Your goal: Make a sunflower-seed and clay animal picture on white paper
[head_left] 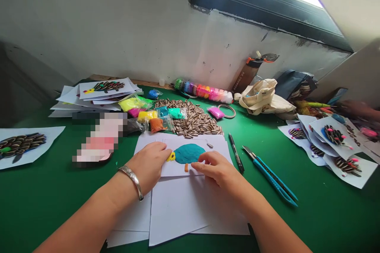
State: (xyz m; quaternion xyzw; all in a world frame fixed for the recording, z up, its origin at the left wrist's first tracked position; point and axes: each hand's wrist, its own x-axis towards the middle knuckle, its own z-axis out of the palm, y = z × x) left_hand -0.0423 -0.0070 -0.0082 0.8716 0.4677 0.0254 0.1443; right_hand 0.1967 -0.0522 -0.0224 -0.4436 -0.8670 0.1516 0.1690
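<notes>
A white sheet [181, 168] lies on a stack of paper before me, bearing a flat teal clay oval [189, 153] with a yellow clay head [171, 156] and a small orange leg [186, 167]. My left hand [148, 165], a silver bangle on its wrist, rests curled on the sheet's left edge, fingers touching the yellow head. My right hand [218, 170] has its fingers pinched together at the lower right rim of the teal oval; whether anything is in the pinch is hidden. A single sunflower seed [209, 145] lies on the paper just above.
A heap of sunflower seeds [194, 120] and small clay bags [154, 118] lie behind the sheet. A black pen [236, 152] and teal cutter [268, 174] lie right. Finished seed pictures [335, 138] sit right and left [20, 144]. Another person's hand [356, 108] shows far right.
</notes>
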